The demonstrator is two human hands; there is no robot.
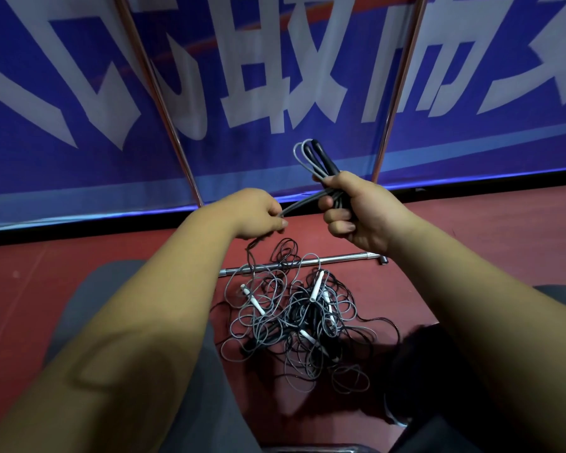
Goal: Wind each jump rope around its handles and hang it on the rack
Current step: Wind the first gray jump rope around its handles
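1. The right hand (360, 207) gripped the pair of black handles (324, 158) with its fingers curled tight round them. It held several turns of the grey rope (303, 201) in the same fist, and the loop ends stuck out above it beside the handle tips.
2. The left hand (258, 214) pinched the rope's loose run between thumb and curled fingers. One strand ran taut across to the right fist, and the rest trailed down from the left hand toward the floor.
3. The step in hand looked like winding, partly done. The next move would call for carrying that strand round the handles again while drawing more slack up from below.
4. The slack led into a heap of tangled ropes (294, 318) on the red floor (79, 273) between the person's knees. Grey and black cords were mixed there with white handles (317, 286), so the tail would likely snag or drag others up.
5. Two chrome rack uprights (164, 103) rose behind the hands against a blue banner (79, 93). A metal base bar (307, 261) lay just behind the heap. The hanging rail was out of view, so whether any rope hung there could not be told.
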